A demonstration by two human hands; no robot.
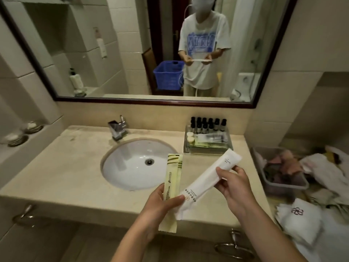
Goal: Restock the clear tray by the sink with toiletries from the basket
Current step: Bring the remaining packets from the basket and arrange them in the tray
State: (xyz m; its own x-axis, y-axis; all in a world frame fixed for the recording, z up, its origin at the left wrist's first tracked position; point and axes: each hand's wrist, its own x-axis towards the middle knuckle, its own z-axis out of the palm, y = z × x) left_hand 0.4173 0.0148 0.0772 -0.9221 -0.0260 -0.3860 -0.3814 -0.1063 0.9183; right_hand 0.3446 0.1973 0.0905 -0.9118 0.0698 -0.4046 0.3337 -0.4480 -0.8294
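Head view: the white packet (209,178) is held between both hands above the near edge of the counter (56,173), just right of the sink (122,167). The clear tray (207,151) stands at the far right of the counter, well apart from the hands, and is already crowded with flat packets, small round tubs and a row of dark-capped bottles (207,122) standing upright along its far side.

Several slips can be foreseen. The left hand (162,203) is loaded with the yellow packets (172,178) as well as the lower end of the white one, so a yellow packet could be dragged loose and dropped into the basin if the white packet is pulled away carelessly. The long packet could also be caught on the tray wall, or the bottles could be toppled if it is pushed in too far. Little free room is seen in the tray, so an overhang may be left.

Both forearms are raised from the near edge and angled inward. The left hand is turned palm-up, with the thumb pressed across the white packet and the fingers curled behind the yellow ones. The right hand (234,188) is closed in a pinch on the white packet's upper half, thumb on top.
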